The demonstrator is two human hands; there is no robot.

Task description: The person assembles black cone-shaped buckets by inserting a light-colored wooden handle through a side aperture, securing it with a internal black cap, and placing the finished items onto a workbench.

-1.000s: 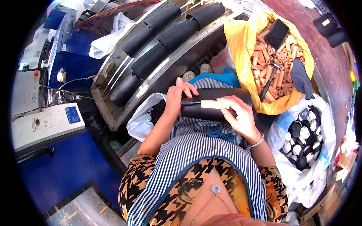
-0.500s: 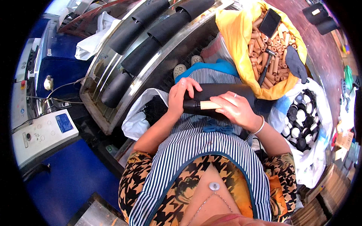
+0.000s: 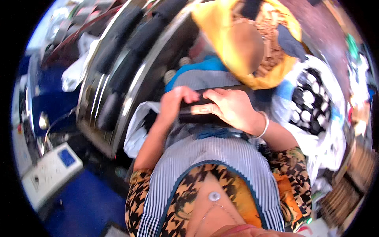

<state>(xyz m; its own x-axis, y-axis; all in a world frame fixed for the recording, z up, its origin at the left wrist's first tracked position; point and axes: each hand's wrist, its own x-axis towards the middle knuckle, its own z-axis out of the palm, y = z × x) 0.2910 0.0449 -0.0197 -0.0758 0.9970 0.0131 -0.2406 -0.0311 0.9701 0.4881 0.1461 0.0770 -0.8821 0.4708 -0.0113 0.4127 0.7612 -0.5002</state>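
Black tube (image 3: 197, 118), pale handle (image 3: 201, 110) nearside, lay crosswise; right hand (image 3: 236, 109) clasped right half; left hand (image 3: 175, 102) at left end, grip unclear.

Right grip (image 3: 235, 109) holds pale stick (image 3: 203, 109) (blurred) — left grip (image 3: 175, 103) clasps black cylinder (image 3: 200, 118).

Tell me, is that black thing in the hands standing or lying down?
Lying down: the black cylinder stretches left to right, with the left hand at its left end and the right hand farther along.
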